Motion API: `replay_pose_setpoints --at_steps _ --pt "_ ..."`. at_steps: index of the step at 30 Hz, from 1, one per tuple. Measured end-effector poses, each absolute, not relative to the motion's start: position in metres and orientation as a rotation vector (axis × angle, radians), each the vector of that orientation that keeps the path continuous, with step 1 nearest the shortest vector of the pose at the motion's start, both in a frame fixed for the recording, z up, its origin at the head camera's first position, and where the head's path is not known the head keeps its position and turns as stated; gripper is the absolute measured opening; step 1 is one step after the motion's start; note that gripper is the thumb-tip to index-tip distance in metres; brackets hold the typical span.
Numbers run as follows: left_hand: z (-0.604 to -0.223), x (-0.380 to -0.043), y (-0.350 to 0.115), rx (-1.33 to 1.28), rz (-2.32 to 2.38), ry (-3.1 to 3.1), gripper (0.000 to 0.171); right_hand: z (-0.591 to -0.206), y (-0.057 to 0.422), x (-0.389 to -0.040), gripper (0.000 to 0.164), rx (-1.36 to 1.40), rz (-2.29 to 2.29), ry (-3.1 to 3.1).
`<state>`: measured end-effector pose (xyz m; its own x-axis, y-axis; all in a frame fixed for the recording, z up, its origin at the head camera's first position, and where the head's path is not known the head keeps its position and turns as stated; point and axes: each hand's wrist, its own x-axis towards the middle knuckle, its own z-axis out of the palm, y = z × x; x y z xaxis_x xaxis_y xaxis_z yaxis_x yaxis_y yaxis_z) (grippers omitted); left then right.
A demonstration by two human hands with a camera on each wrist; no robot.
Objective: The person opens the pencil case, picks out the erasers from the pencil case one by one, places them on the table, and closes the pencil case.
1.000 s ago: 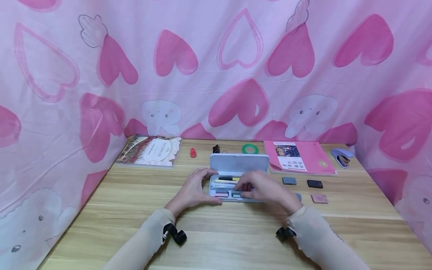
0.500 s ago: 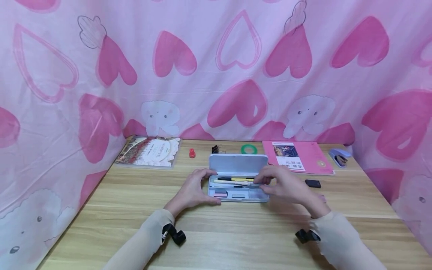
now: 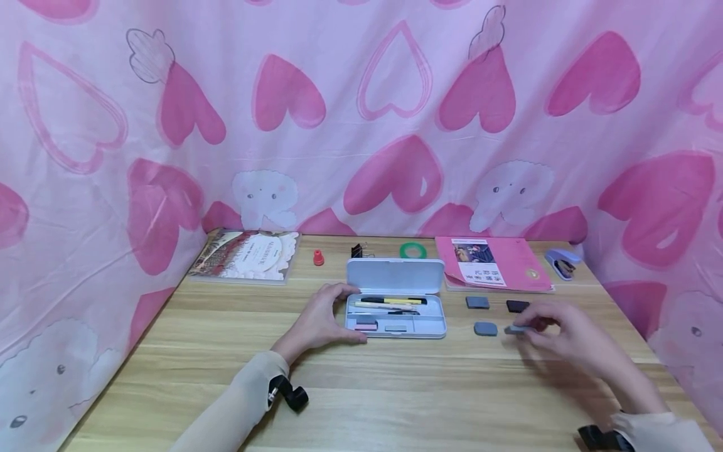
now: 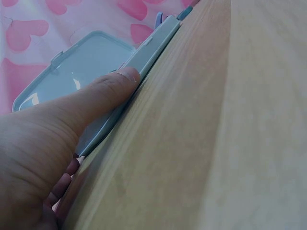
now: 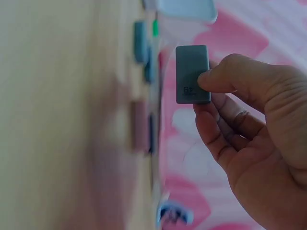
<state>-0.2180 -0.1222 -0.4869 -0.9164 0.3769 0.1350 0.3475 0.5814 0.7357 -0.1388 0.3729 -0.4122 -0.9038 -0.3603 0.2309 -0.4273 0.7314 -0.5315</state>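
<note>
An open pale blue pencil case [image 3: 429,326] lies on the table with its lid raised. Pens [image 3: 390,301] fill its back compartment, and small erasers [image 3: 366,326] sit in the front one. My left hand [image 3: 322,317] grips the case's left end, the thumb along its front edge, as the left wrist view also shows. Well to the right of the case, my right hand [image 3: 570,333] pinches a grey eraser [image 5: 192,72] marked 4B between thumb and fingers, over the table. A pink eraser [image 5: 140,127] below is hidden by that hand in the head view.
Right of the case lie two blue-grey erasers [image 3: 486,329] and a black eraser [image 3: 516,306]. Along the back are a booklet [image 3: 245,257], a red cap-like piece [image 3: 319,257], a binder clip [image 3: 357,251], green tape [image 3: 413,250], a pink book [image 3: 522,263] and a stapler [image 3: 561,263].
My right hand has lifted the grey eraser out of the pencil case and carried it to the right, past the blue-grey erasers. The left hand stays on the case.
</note>
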Motion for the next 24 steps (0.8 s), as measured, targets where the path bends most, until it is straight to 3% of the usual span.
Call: replay_pose_setpoints --at_steps 7,15,24 --pt "-0.487 -0.218 -0.122 0.629 1.281 2.746 0.096 -0.438 0.403 -0.123 0.046 0.592 0.815 -2.772" --pt "-0.486 -0.218 -0.122 0.625 1.278 2.749 0.096 -0.449 0.408 -0.118 0.039 0.595 0.895 -2.903" --pt "-0.486 -0.218 -0.122 0.628 1.279 2.747 0.096 -0.435 0.399 -0.123 0.031 0.567 0.876 -2.963"
